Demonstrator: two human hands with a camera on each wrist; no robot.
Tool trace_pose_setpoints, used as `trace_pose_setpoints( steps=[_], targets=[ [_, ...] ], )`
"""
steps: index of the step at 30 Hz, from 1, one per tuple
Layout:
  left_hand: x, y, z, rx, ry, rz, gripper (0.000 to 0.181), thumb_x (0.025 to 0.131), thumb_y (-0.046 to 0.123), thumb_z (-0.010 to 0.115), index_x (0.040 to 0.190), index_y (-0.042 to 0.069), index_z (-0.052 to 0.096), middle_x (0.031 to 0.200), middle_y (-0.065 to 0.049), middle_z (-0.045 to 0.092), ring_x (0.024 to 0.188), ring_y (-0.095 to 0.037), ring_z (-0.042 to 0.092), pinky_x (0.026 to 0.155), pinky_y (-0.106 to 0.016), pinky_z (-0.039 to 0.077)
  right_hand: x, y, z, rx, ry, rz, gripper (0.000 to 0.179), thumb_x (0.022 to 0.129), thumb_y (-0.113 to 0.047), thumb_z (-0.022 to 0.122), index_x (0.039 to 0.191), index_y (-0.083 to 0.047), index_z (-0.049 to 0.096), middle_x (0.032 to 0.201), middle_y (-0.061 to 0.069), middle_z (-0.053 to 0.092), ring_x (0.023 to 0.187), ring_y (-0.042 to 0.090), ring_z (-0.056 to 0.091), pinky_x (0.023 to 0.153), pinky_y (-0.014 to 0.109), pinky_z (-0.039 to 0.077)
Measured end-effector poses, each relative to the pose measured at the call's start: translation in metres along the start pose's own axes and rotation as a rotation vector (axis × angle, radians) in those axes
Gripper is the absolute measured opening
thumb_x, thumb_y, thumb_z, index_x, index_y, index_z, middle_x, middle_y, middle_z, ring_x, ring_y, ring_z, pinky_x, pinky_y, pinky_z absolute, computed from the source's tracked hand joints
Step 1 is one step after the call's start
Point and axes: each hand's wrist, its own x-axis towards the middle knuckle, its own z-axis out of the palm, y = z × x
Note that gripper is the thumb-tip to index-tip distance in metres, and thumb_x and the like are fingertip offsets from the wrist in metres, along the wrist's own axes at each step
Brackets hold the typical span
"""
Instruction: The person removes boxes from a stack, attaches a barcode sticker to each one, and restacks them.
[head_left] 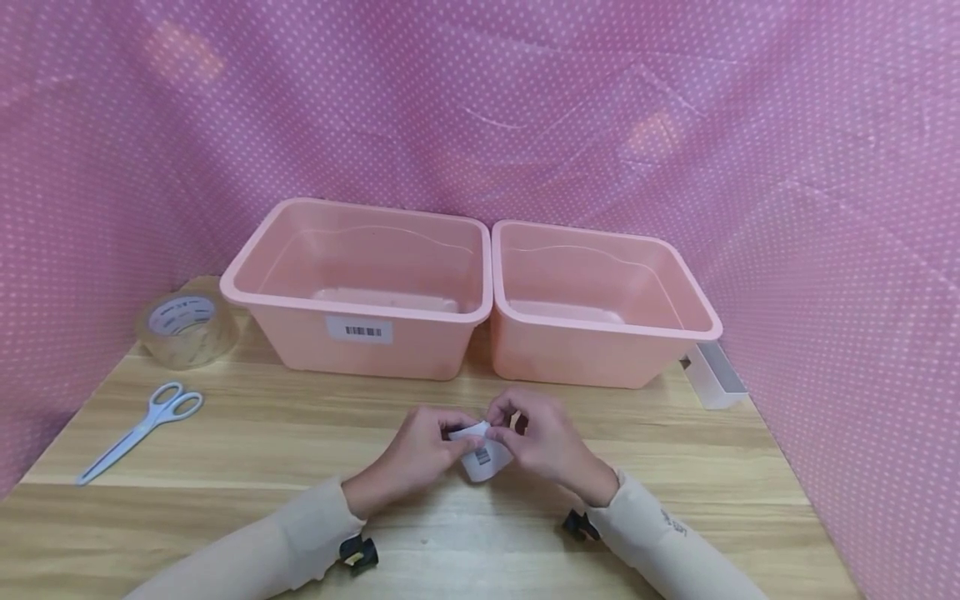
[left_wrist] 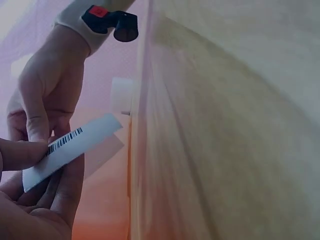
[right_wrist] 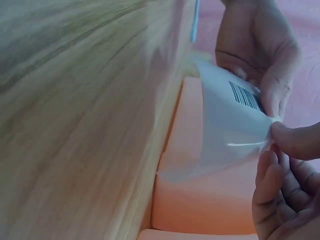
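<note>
Beige fabric sleeves (head_left: pixel 262 546) lie nearest the camera, leading to a left hand (head_left: pixel 420 442) and a right hand (head_left: pixel 543 437) that work near each other, in front of the pale pink rectangular plastic tub (head_left: pixel 427 354) and toward its right. Each grip is narrow: thumb and fingers of both pinch a thin white barcode label (head_left: pixel 493 467), held apart from that tub. Part of it looks translucent, but the dim wrist views leave unsure whether this is tape or backing.

Judging by what shows, one part is done: a white barcode sticker (head_left: pixel 360 330) sits on the tub's front wall. What seems left is the label in hand, attached to no tub. Just right of the stickered tub, a second pale pink plastic tub (head_left: pixel 585 362) shows no sticker on its front.

Left of the stickered tub, a clear tan tape roll (head_left: pixel 183 346) and, nearer the person, light-blue scissors (head_left: pixel 135 432) lie untouched on the wood-grain worktop (head_left: pixel 262 450).
</note>
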Motion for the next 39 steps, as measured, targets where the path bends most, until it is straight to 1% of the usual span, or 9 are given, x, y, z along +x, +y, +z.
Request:
trace_pose_setpoints(
  steps=[2, 5, 8, 14, 18, 27, 32, 35, 39],
  targets=[
    [0.0, -0.001, -0.001, -0.068, -0.031, -0.029, 0.017, 0.091, 0.016, 0.074, 0.106, 0.009, 0.079, 0.113, -0.009, 0.078, 0.103, -0.016, 0.071, 0.088, -0.028, 0.061, -0.001, 0.002, 0.001, -0.034, 0.016, -0.065, 0.021, 0.082, 0.0, 0.081, 0.086, -0.016, 0.067, 0.084, -0.004, 0.07, 0.072, 0.003, 0.058, 0.056, 0.022, 0.055],
    [0.002, -0.003, -0.003, -0.256, -0.085, -0.115, 0.029, 0.095, 0.02, 0.068, 0.113, -0.002, 0.074, 0.115, -0.016, 0.076, 0.099, -0.013, 0.071, 0.086, -0.025, 0.06, -0.001, 0.005, 0.003, -0.082, 0.046, -0.173, 0.024, 0.079, 0.005, 0.08, 0.083, -0.015, 0.067, 0.084, -0.003, 0.07, 0.071, 0.004, 0.059, 0.055, 0.018, 0.053],
    [0.003, -0.004, -0.004, -0.431, -0.117, -0.212, 0.04, 0.098, 0.025, 0.064, 0.119, -0.009, 0.068, 0.113, -0.018, 0.075, 0.092, -0.012, 0.071, 0.083, -0.025, 0.06, -0.001, 0.006, 0.005, -0.118, 0.072, -0.267, 0.027, 0.075, 0.009, 0.078, 0.082, -0.014, 0.067, 0.084, -0.002, 0.069, 0.074, 0.005, 0.062, 0.062, 0.013, 0.055],
    [0.004, -0.007, -0.004, -0.552, -0.158, -0.305, 0.041, 0.097, 0.021, 0.064, 0.123, -0.011, 0.065, 0.106, -0.014, 0.077, 0.084, -0.014, 0.074, 0.077, -0.028, 0.064, -0.002, 0.006, 0.007, -0.139, 0.044, -0.397, 0.027, 0.072, 0.012, 0.076, 0.081, -0.012, 0.067, 0.085, -0.003, 0.069, 0.081, 0.007, 0.068, 0.076, 0.013, 0.058],
    [0.004, -0.009, -0.005, -0.547, -0.151, -0.341, 0.036, 0.094, 0.013, 0.065, 0.118, -0.014, 0.066, 0.098, -0.014, 0.078, 0.075, -0.013, 0.074, 0.068, -0.026, 0.063, -0.003, 0.004, 0.008, -0.124, 0.004, -0.381, 0.024, 0.075, 0.009, 0.077, 0.084, -0.012, 0.068, 0.086, -0.002, 0.071, 0.08, 0.007, 0.068, 0.074, 0.011, 0.057],
    [0.008, -0.01, -0.006, -0.346, -0.066, -0.348, 0.025, 0.089, 0.013, 0.072, 0.106, -0.005, 0.075, 0.098, -0.016, 0.079, 0.074, -0.013, 0.073, 0.067, -0.026, 0.062, -0.009, 0.002, 0.008, -0.117, -0.064, -0.339, 0.025, 0.079, 0.003, 0.077, 0.087, -0.015, 0.062, 0.085, -0.005, 0.069, 0.075, 0.003, 0.061, 0.064, 0.011, 0.055],
    [0.009, -0.012, -0.007, -0.313, -0.059, -0.355, 0.024, 0.087, 0.013, 0.073, 0.103, -0.004, 0.076, 0.092, -0.015, 0.079, 0.069, -0.012, 0.07, 0.063, -0.025, 0.061, -0.013, -0.003, 0.007, -0.101, -0.083, -0.301, 0.027, 0.08, 0.004, 0.075, 0.088, -0.016, 0.06, 0.082, -0.007, 0.064, 0.074, 0.001, 0.056, 0.06, 0.014, 0.054],
    [0.01, -0.015, -0.008, -0.299, -0.061, -0.356, 0.022, 0.087, 0.011, 0.072, 0.101, -0.005, 0.076, 0.088, -0.013, 0.078, 0.066, -0.01, 0.067, 0.059, -0.024, 0.06, -0.015, -0.005, 0.007, -0.075, -0.109, -0.323, 0.025, 0.082, 0.003, 0.074, 0.093, -0.015, 0.06, 0.085, -0.006, 0.064, 0.074, 0.001, 0.056, 0.061, 0.011, 0.053],
    [0.01, -0.017, -0.01, -0.294, -0.078, -0.347, 0.02, 0.088, 0.008, 0.07, 0.1, -0.007, 0.076, 0.086, -0.013, 0.077, 0.063, -0.009, 0.066, 0.057, -0.024, 0.06, -0.014, -0.004, 0.008, -0.066, -0.145, -0.41, 0.029, 0.081, 0.003, 0.073, 0.103, -0.013, 0.065, 0.089, -0.004, 0.066, 0.075, 0.001, 0.057, 0.062, 0.006, 0.05]
  ],
)
